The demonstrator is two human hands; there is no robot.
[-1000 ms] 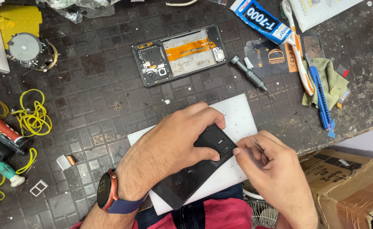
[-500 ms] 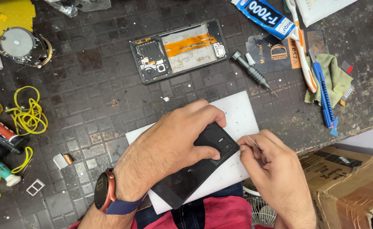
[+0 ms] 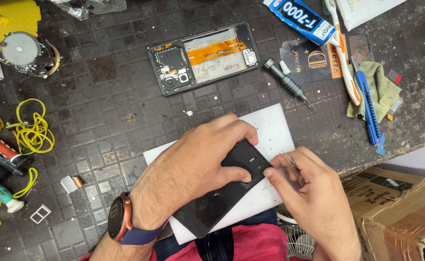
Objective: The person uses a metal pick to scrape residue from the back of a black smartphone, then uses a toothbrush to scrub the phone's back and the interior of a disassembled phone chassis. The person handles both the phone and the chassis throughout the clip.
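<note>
A black phone back cover [image 3: 222, 195] lies slantwise on a white sheet [image 3: 270, 128] at the bench's front edge. My left hand [image 3: 193, 166] presses down on its upper half, thumb near the camera cutout. My right hand [image 3: 309, 193] sits at the cover's right corner and pinches thin metal tweezers [image 3: 286, 158], whose tips point toward the cutout. An opened phone body [image 3: 204, 57] with an orange flex cable lies farther back on the dark bench.
A small screwdriver [image 3: 287, 83], a blue glue tube [image 3: 302, 18], a toothbrush [image 3: 343, 53], a blue cutter [image 3: 367, 104] on a green cloth lie at back right. Yellow wire [image 3: 31, 128] and tools sit left. A cardboard box [image 3: 396, 208] stands below right.
My right hand has shifted slightly left and closer to the cover's camera corner. The left hand keeps pressing the cover in place.
</note>
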